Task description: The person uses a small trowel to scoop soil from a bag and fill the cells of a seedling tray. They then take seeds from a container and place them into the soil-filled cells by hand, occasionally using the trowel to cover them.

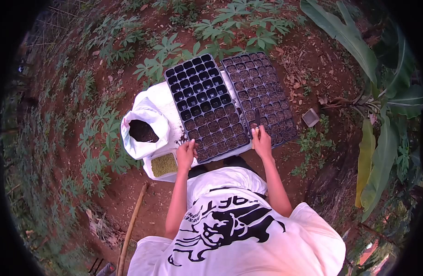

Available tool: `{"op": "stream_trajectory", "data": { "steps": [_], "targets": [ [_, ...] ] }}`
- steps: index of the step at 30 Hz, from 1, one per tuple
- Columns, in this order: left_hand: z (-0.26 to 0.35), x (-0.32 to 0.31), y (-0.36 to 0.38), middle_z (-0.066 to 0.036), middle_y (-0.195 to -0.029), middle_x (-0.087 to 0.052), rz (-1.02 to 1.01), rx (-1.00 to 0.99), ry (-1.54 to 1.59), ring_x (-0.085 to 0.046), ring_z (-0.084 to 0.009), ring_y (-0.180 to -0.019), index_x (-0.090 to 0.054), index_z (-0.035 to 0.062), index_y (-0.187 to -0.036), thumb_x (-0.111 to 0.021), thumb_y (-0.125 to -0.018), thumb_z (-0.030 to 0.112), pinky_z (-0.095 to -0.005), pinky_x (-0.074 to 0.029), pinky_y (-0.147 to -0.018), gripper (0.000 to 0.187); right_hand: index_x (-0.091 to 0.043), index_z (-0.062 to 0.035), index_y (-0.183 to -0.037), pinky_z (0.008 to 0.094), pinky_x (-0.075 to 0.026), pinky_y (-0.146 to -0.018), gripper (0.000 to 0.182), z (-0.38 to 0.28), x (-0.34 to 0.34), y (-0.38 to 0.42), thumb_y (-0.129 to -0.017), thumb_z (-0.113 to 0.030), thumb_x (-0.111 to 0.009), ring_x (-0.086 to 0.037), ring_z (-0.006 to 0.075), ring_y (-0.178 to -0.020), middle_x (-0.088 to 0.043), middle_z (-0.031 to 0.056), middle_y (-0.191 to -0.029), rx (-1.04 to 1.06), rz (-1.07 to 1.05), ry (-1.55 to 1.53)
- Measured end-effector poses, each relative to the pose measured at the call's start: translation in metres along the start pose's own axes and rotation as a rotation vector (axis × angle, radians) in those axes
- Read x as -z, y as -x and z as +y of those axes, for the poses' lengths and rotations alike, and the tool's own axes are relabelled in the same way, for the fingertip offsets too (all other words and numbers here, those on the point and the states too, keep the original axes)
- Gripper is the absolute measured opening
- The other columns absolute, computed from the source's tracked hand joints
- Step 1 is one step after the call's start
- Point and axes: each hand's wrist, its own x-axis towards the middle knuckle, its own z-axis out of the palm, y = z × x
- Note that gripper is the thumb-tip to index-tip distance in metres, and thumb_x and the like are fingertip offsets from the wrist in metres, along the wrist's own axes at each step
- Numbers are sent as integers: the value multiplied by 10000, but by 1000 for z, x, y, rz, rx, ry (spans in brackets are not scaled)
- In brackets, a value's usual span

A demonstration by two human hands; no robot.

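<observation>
A black seedling tray lies in front of me, its far cells bare and its near cells filled with dark soil. At its near left edge, my left hand is closed with curled fingers on the rim. My right hand grips a knife by its light handle, the dark blade pointing away over the gap between trays. Beyond that blade a second seedling tray is filled with soil throughout. On the left, a white sack stands open with dark soil inside.
Below the sack sits a container of small greenish-yellow grains. A white surface lies under the first tray. A small square pot rests on the ground at right. A wooden stick is at lower left; banana leaves hang right.
</observation>
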Motion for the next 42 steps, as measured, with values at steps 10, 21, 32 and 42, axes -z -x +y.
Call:
{"op": "stream_trajectory", "data": {
  "steps": [10, 21, 32, 42],
  "targets": [
    [2, -95, -37, -82, -1657, -189, 104, -260, -1136, -168, -377, -1512, -364, 224, -1546, -506, -890, 353, -622, -172, -1177, 684, -556, -25, -1277, 363, -515, -613, 356, 79, 28, 14, -1008, -257, -569, -653, 219, -632, -651, 162, -837, 305, -14, 83],
    [17, -106, -60, -59, -1671, -142, 99, -71, -1199, -141, -376, -1519, -363, 327, -1543, -474, -902, 378, -679, -132, -1154, 652, -617, -11, -1157, 327, -570, -707, 320, -5, -20, -48, -923, -209, -711, -732, 188, -850, -731, 113, -948, 80, -220, -441],
    [6, -82, -50, -72, -1642, -194, 153, -141, -1020, -238, -342, -1473, -481, 322, -1468, -588, -891, 243, -660, -220, -1122, 593, -643, 61, -1072, 296, -607, -739, 226, -54, -128, -96, -868, -1, -719, -738, 185, -862, -718, 116, -952, 275, -266, -504],
    [2, -57, -57, -79, -1638, -210, 55, -216, -928, -219, -348, -1481, -568, 329, -1396, -606, -874, 247, -700, -200, -1113, 531, -633, 46, -1059, 297, -609, -773, 176, -62, -149, -85, -893, 21, -685, -730, 178, -895, -706, 104, -958, 225, -289, -471]
  ]
}}
